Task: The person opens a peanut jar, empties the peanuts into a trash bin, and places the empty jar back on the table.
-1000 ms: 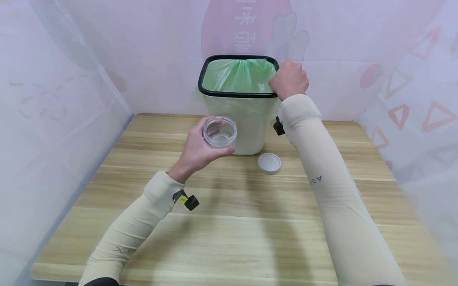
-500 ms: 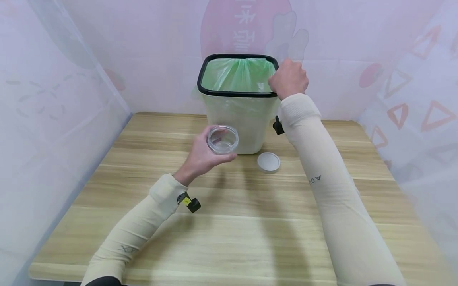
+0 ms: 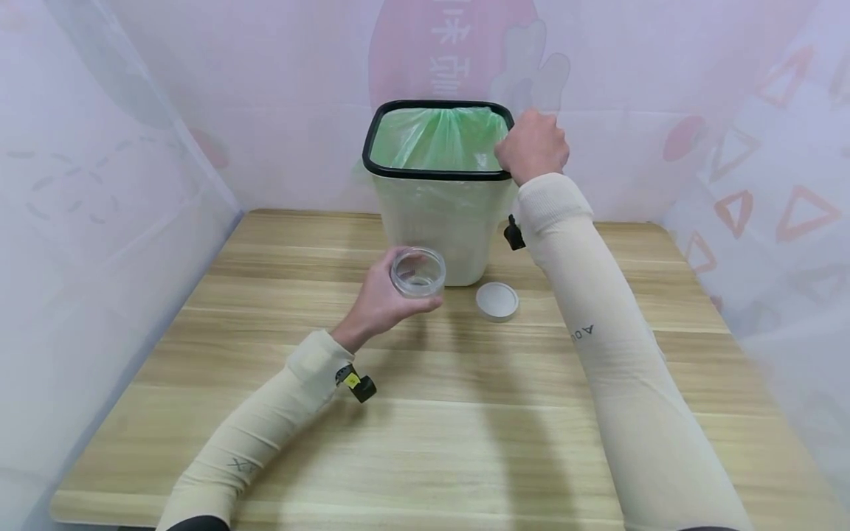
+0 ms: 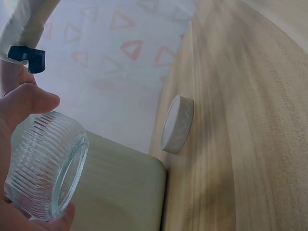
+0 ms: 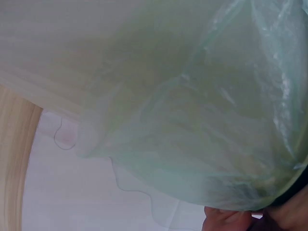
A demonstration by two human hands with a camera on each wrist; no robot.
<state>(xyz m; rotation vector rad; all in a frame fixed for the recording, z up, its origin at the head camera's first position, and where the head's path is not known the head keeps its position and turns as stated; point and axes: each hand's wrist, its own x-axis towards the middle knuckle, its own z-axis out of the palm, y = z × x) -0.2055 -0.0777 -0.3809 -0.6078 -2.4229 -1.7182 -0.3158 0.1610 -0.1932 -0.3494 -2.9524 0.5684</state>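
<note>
My left hand (image 3: 377,301) grips a clear glass jar (image 3: 420,274) low in front of the bin, mouth up and no lid on it. The left wrist view shows the ribbed wall of the jar (image 4: 45,166) between thumb and fingers. At the back, my right hand (image 3: 533,147) is curled over the right corner of a trash can (image 3: 441,228) with a black rim (image 3: 438,175). A green plastic bag (image 3: 438,140) lines the can; in the right wrist view its overhang (image 5: 183,130) fills most of the picture beside my fingers (image 5: 226,220). A round white lid (image 3: 497,301) lies right of the jar.
The wooden table (image 3: 425,435) carries the trash can and lid, its rear edge close to a printed curtain (image 3: 299,147). Curtains also hang at left and right. Small black wrist cameras (image 3: 361,388) stick out from both cuffs.
My left hand has lowered the jar toward the table and shifted slightly right. The right hand stays at the can's rim, and the lid has not moved.
</note>
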